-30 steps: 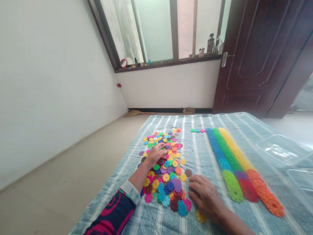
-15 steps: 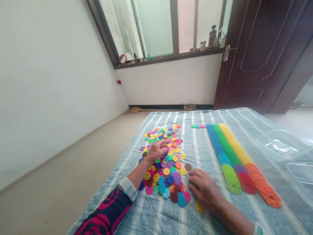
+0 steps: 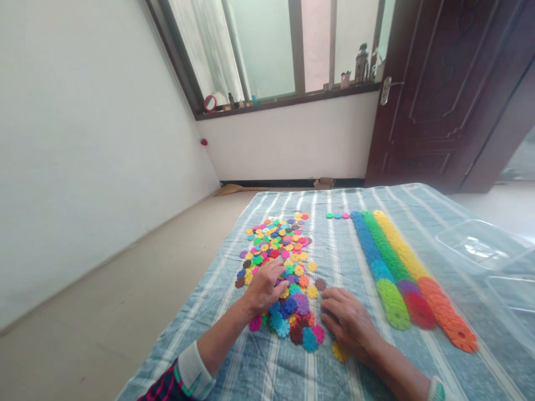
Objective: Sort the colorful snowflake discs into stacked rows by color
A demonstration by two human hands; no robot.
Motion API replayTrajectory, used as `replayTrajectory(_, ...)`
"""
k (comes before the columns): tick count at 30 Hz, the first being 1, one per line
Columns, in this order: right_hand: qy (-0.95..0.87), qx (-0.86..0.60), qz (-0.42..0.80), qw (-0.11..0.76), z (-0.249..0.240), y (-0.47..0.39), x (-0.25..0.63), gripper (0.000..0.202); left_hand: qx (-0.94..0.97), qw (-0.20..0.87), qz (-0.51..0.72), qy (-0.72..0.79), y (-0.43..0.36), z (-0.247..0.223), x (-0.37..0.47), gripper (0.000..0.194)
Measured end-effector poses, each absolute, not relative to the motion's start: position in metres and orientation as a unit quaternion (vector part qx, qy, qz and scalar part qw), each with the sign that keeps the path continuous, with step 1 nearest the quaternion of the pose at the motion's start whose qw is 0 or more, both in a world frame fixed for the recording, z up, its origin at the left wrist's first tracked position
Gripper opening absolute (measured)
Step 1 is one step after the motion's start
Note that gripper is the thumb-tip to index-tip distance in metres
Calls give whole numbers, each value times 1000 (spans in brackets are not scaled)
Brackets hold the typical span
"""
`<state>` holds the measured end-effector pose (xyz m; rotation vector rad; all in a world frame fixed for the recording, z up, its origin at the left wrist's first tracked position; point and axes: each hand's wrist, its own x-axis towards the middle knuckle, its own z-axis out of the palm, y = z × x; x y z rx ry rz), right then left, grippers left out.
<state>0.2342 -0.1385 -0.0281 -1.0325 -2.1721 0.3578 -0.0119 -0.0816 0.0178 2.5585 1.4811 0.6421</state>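
Observation:
My left hand [image 3: 266, 287] reaches over a pile of colourful notched plastic discs [image 3: 301, 303], its thumb apart from the fingers and its fingertips among the pieces. No disc shows in it. Right of the pile, my right hand [image 3: 346, 317] rests low on the striped sheet, fingers loosely bent and apart, with nothing visible in them. A yellow disc [image 3: 340, 351] lies partly beneath this hand, and a brown disc [image 3: 320, 284] sits just beyond its fingertips. Farther right, overlapping discs form long rows: blue [image 3: 363, 239], green [image 3: 384, 245] and yellow [image 3: 397, 245], with other colours at their near ends.
Two clear plastic containers, one a tub [image 3: 480, 245], stand at the right of the striped sheet [image 3: 330, 250]. Three separate discs, including a pink one [image 3: 345, 216], line up at the far end of the rows. Beyond are a windowsill [image 3: 288, 103] and a brown door [image 3: 434, 100].
My left hand has drawn back toward me over the pile, uncovering discs near its middle. My right hand has stayed nearly in place.

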Motion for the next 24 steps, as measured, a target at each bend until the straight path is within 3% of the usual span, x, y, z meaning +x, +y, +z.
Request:
replayTrajectory(4,-834,-401,146,350,-28,-138,233,15,850,28,202,486,-69,26,4,17)
replayTrajectory(8,-835,-399,138,353,-30,-136,233,13,863,-5,92,496,-58,35,25,8)
replayTrajectory(14,-828,-404,143,361,-29,-135,231,12,877,-30,-36,479,-48,43,37,16)
replayTrajectory(24,-828,-397,154,365,-25,-137,232,12,892,20,-66,446,-35,58,44,17)
